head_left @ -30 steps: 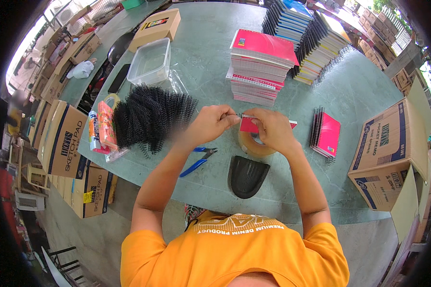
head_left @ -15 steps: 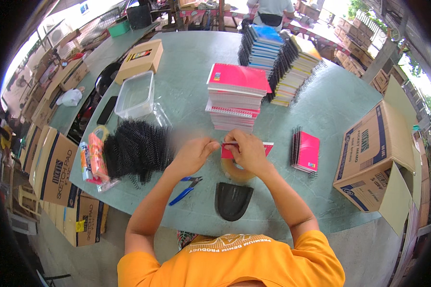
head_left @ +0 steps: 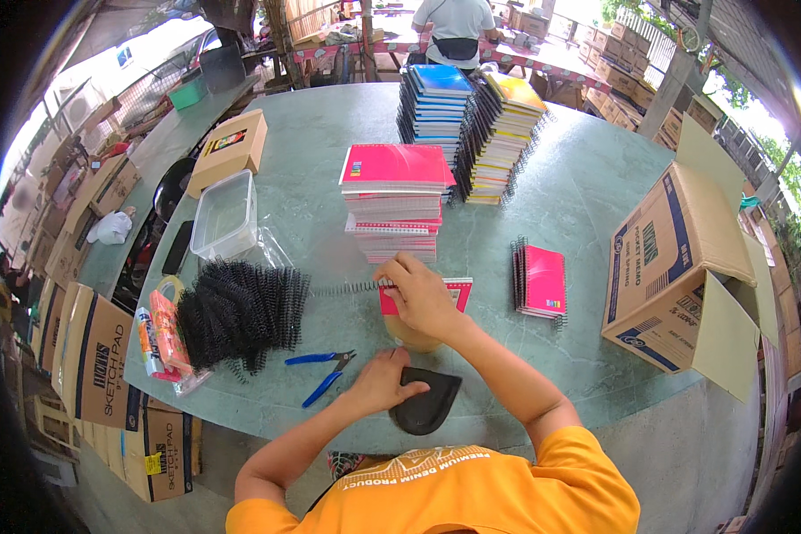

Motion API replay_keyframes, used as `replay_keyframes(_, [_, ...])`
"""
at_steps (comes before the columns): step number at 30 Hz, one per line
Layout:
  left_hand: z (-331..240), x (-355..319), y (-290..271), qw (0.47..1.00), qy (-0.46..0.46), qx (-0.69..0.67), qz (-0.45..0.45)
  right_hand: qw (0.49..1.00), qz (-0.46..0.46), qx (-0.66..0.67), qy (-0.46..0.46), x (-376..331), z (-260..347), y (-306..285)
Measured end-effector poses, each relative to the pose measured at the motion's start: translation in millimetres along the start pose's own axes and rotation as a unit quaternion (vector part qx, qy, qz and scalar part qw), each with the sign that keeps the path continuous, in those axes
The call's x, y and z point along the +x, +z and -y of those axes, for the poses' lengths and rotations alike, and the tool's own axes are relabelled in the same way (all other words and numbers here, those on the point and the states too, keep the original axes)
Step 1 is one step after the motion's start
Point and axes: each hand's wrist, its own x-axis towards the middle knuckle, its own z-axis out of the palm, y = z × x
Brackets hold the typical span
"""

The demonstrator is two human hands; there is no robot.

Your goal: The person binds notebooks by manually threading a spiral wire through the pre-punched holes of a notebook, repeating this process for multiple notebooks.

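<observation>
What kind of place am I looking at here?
Probably a small notebook-binding workshop, half open to the outdoors. Stacks of spiral notebooks stand on a green table, a heap of black binding coils lies by blue pliers, and cartons sit around.

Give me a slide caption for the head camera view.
Right hand holds a pink notebook with a spiral coil; left hand rests on a black pouch.

Both forearms enter from 6 o'clock, bare below orange sleeves. Left hand point(head_left: 378, 381) lies palm down, fingers curled loosely, knuckles pointing to 2 o'clock. Right hand point(head_left: 421, 295) reaches further out toward 12, wrist bent, fingers pinched together at 11 o'clock of the palm
</observation>
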Motion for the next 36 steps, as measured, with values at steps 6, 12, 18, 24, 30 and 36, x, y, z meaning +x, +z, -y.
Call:
replay_keyframes(6, [-27.8, 22.2, -98.3, 0.953, -0.015, -0.119, -0.279, 0.975, 0.099, 0.129, 0.151, -25.1, -47.0, -44.5])
replay_keyframes(12, [-15.4, 21.1, -97.5, 1.000, 0.016, 0.002, 0.005, 0.890, 0.033, 0.382, 0.247, -57.0, -56.8, -36.3])
replay_keyframes(18, [-14.6, 32.7, -103.7, 0.973, -0.011, 0.019, -0.231, 0.882, 0.008, 0.398, 0.252, -58.9, -63.9, -28.0])
replay_keyframes(24, [-18.9, 45.7, -109.1, 0.906, 0.040, -0.045, -0.418, 0.867, -0.005, 0.435, 0.243, -60.7, -66.4, -21.7])
replay_keyframes(30, [-24.9, 44.9, -108.5, 0.966, 0.008, -0.051, -0.252, 0.873, 0.034, 0.424, 0.238, -63.1, -61.9, -21.2])
replay_keyframes(36, [-26.2, 49.0, -87.3, 0.983, 0.039, -0.038, -0.174, 0.873, 0.032, 0.415, 0.254, -67.6, -62.3, -15.9])
